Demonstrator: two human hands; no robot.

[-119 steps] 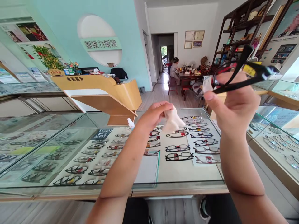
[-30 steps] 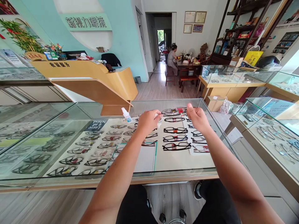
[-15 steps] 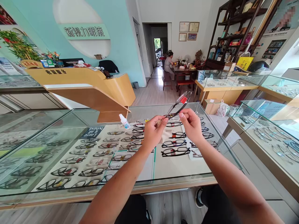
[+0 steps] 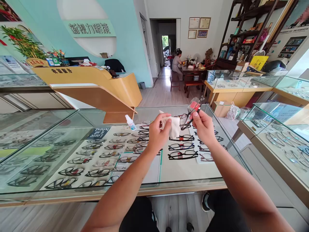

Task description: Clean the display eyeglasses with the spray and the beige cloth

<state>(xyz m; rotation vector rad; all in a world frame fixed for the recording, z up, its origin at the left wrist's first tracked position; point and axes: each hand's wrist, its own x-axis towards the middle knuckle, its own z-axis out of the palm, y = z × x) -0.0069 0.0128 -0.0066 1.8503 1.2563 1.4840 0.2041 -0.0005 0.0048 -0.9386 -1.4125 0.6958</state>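
My left hand (image 4: pixel 159 132) pinches a white cleaning cloth (image 4: pixel 174 128), which hangs from the fingers above the glass counter. In my right hand (image 4: pixel 204 125) is a pair of eyeglasses (image 4: pixel 185 120) with dark frames, held up at a tilt. A red sticker (image 4: pixel 194 105) shows on one of its lenses. The cloth and the near end of the eyeglasses are close together; whether they touch I cannot tell. A small white spray bottle (image 4: pixel 130 122) stands on the counter, left of my left hand.
Under the glass top of the display case (image 4: pixel 145 186) lie several rows of eyeglasses (image 4: pixel 182 155). A second glass case (image 4: pixel 280 135) stands to the right. Beyond are a wooden reception desk (image 4: pixel 125 90) and a person (image 4: pixel 177 64) seated at a table.
My hands have moved apart. The left has let go of the eyeglasses and now shows the cloth, while the right has turned the eyeglasses and drawn them to the right.
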